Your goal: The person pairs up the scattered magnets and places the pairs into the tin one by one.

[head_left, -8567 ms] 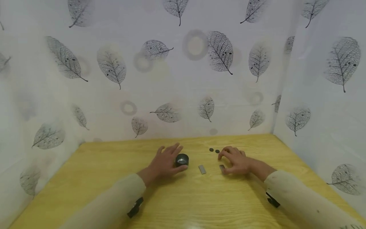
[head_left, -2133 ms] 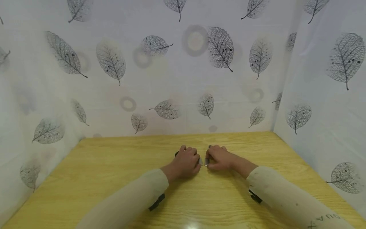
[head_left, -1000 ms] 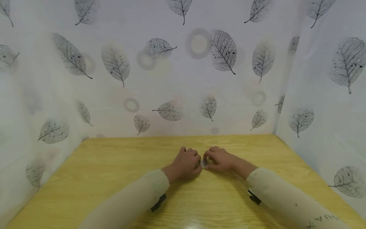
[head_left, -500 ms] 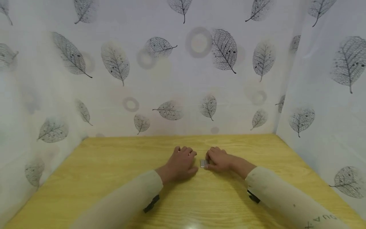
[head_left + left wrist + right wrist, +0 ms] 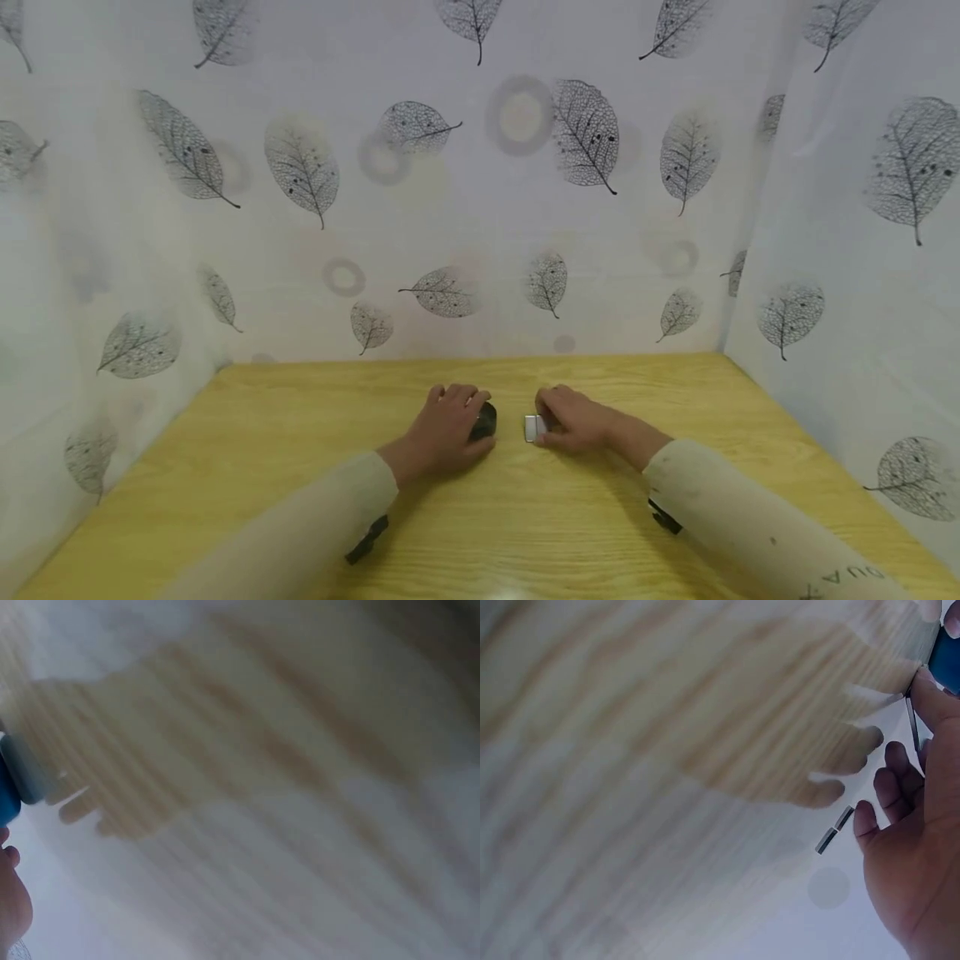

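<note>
In the head view my left hand (image 5: 442, 429) grips a small round container (image 5: 484, 422), thumb on its near side and fingertips over its far side. The container is dark there, with its opening not facing the camera, and its edge looks blue (image 5: 7, 791) in the left wrist view. My right hand (image 5: 576, 418) pinches small silver rectangular plates (image 5: 531, 427) lying edge to edge close over the table, partly hidden under its fingers. In the right wrist view a plate (image 5: 913, 724) appears edge-on at the thumb tip.
Two small dark discs (image 5: 834, 830) lie edge-on to the right wrist camera, beyond my right hand's fingers; in the head view that hand hides them. The yellow wood-grain table (image 5: 300, 408) ends at a leaf-printed cloth (image 5: 465, 225) on the back and both sides.
Compared with 8.6 s ago, the two separate plates are together at my right hand. In the last second my left hand let go of them, moved left and took hold of the round container.
</note>
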Demonstrator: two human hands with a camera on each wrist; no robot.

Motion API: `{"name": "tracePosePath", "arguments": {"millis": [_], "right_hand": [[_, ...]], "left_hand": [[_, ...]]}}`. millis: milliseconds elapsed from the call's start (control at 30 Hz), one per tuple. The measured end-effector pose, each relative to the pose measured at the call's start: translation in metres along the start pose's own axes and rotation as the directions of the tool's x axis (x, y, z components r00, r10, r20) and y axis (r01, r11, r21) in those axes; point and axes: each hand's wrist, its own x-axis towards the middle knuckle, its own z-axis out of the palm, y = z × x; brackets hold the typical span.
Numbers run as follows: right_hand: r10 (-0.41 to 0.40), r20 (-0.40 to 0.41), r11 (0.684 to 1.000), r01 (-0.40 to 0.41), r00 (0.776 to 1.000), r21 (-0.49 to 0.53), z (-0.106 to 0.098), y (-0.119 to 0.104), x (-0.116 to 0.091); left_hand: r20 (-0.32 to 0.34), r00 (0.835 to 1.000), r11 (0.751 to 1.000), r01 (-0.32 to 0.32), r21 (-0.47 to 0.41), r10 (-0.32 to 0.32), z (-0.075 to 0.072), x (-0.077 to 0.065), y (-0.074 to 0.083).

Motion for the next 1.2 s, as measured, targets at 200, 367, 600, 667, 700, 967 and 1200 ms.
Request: {"name": "tracePosePath", "arguments": {"millis": [200, 367, 600, 667, 700, 967, 1200], "right_hand": [[-0.033, -0.03, 0.999, 0.034, 0.999, 0.032, -0.004, 0.0, 0.003], [0.002, -0.018, 0.998, -0.001, 1.0, 0.062, -0.006, -0.001, 0.002], [-0.058, -0.054, 0.996, 0.061, 0.997, 0.057, -0.006, -0.003, 0.002], [-0.088, -0.051, 0.996, 0.089, 0.995, 0.017, -0.005, -0.002, 0.0], [-0.104, -0.048, 0.995, 0.104, 0.993, -0.002, -0.004, -0.001, 0.0], [-0.163, -0.052, 0.986, 0.161, 0.985, -0.038, 0.0, 0.0, 0.001], [-0.091, -0.022, 0.996, 0.091, 0.996, 0.009, 0.003, 0.0, 0.0]], "left_hand": [[0.008, 0.999, 0.998, 0.032, -0.051, -0.032, 0.0, -0.006, -0.013], [0.045, 0.999, 0.999, 0.023, -0.034, -0.021, 0.004, -0.01, -0.02], [0.037, 0.999, 0.999, -0.001, -0.051, 0.003, 0.0, -0.013, -0.022], [0.039, 0.999, 0.999, -0.01, -0.054, 0.012, 0.003, -0.011, -0.022], [0.038, 0.999, 0.999, -0.015, -0.052, 0.017, 0.005, -0.01, -0.022], [0.023, 1.0, 0.999, -0.012, -0.035, 0.013, 0.008, -0.009, -0.022], [0.066, 0.998, 1.0, 0.01, -0.029, -0.008, 0.004, -0.011, -0.02]]}}
